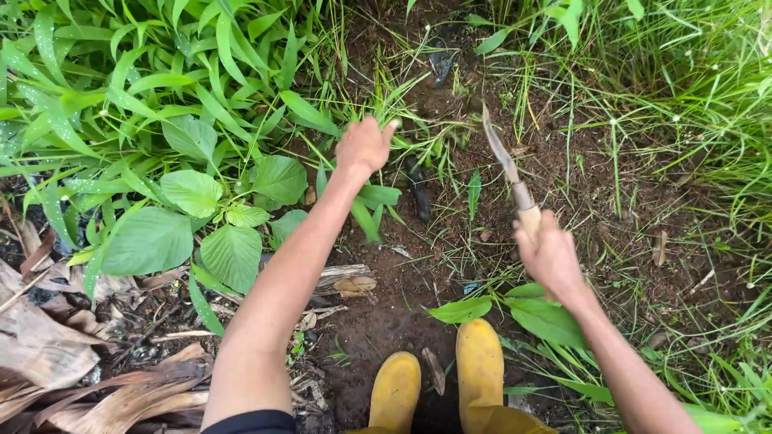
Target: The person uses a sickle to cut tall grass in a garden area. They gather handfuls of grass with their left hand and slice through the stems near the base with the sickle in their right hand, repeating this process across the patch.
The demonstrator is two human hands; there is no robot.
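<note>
Two bare hands at work over a muddy patch: weeding by blade, judged mid-step, with a tuft gathered and the cut not yet made. Left hand (363,148), at about 11 o'clock from the yellow boots (438,378), closed in a fist around a clump of grass blades (384,96) at the edge of the broad-leaved plants (193,217); left arm stretched nearly straight, forearm running up from the lower left. Right hand (549,255), at roughly 1 o'clock from the boots, clamped on the pale wooden handle of a sickle (507,165), wrist cocked, curved blade pointing up and slightly left toward 12 o'clock, tip over the bare soil (450,120) and well apart from the held clump. Next move likely calling for tension on the tuft, a low sweep of the blade toward its base, and care to keep the edge clear of the left fingers.
</note>
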